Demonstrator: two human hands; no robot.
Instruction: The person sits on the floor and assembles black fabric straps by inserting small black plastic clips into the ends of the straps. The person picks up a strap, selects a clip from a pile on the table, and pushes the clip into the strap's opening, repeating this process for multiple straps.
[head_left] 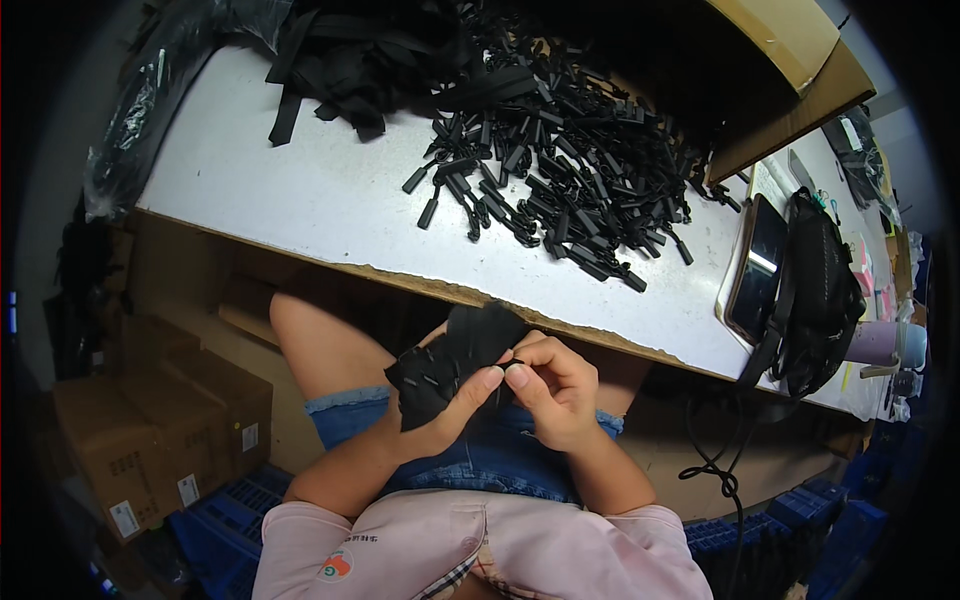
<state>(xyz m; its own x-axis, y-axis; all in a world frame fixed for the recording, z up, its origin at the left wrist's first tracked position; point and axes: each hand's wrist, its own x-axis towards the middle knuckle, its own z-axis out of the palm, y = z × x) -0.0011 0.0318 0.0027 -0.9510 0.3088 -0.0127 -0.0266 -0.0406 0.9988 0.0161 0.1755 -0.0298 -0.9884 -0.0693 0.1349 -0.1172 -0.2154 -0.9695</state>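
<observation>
Over my lap, my left hand is closed round a bunch of black fabric strips that lies across the palm and sticks out past the fingers. A few small dark pulls show against the fabric. My right hand meets the left thumb and pinches a small black piece at the bunch's right edge; its kind is mostly hidden by the fingertips. On the white table ahead lies a spread-out heap of black zipper pulls with cord loops. More black strips are piled to its left.
A cardboard box stands at the table's far right. Near it are a phone, a black bag and a lilac cup. The table's worn front edge runs just beyond my hands. Cartons and blue crates stand at lower left.
</observation>
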